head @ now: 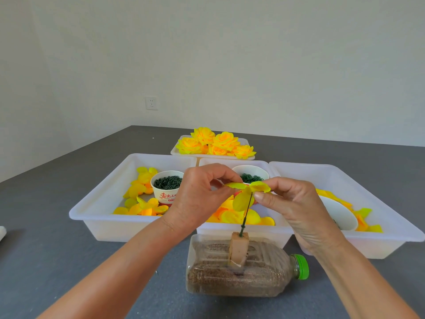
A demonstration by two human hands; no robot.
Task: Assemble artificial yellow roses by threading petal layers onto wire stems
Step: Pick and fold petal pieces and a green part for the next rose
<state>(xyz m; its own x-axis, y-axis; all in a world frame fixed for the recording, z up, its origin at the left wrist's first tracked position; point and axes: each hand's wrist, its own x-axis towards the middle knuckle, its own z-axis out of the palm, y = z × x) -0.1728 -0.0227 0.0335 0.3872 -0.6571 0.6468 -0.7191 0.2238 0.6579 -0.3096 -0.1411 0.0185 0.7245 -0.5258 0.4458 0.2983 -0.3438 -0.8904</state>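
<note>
Head view: both hands, left hand [200, 194] and right hand [292, 203], pinch a yellow-green petal layer [247, 192] atop the green stem [245, 215] (standing in a block), above a grey table [69, 261]; white wall behind.

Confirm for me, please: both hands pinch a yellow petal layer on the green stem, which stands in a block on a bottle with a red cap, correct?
Not quite: the head view shows the bottle has a green cap, not red. The left hand and right hand do pinch the petal layer on the stem in the block.

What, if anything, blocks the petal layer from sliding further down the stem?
Nothing visible until the small dark green collar low on the thin dark green wire stem. Both hands pinch the yellow-green fabric petal layer at its top.
</note>
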